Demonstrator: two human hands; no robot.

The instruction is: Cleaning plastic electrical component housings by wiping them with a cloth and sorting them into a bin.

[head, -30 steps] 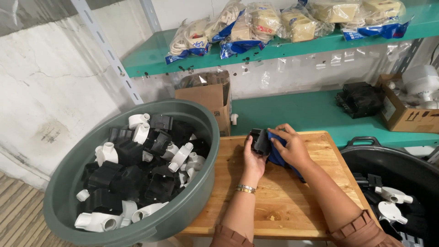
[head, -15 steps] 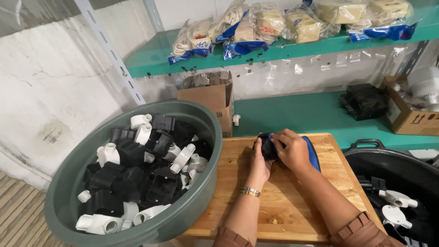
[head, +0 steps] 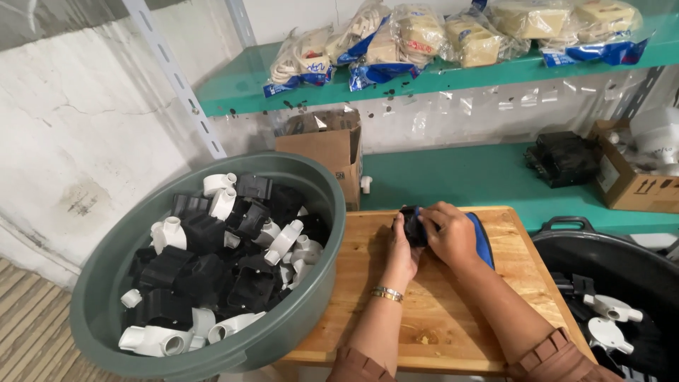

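My left hand and my right hand meet over the far part of a wooden board. Between them they grip a small black plastic fitting. A blue cloth lies under my right hand and pokes out against the fitting; my right fingers press it there. A gold bracelet circles my left wrist.
A big grey-green basin full of black and white plastic fittings stands at the left. A black tub with several fittings is at the right. Behind are a cardboard box, green shelves and bagged goods.
Both hands with the black fitting and blue cloth have shifted slightly; the fitting has been turned between them and the cloth now sits more under my right hand.
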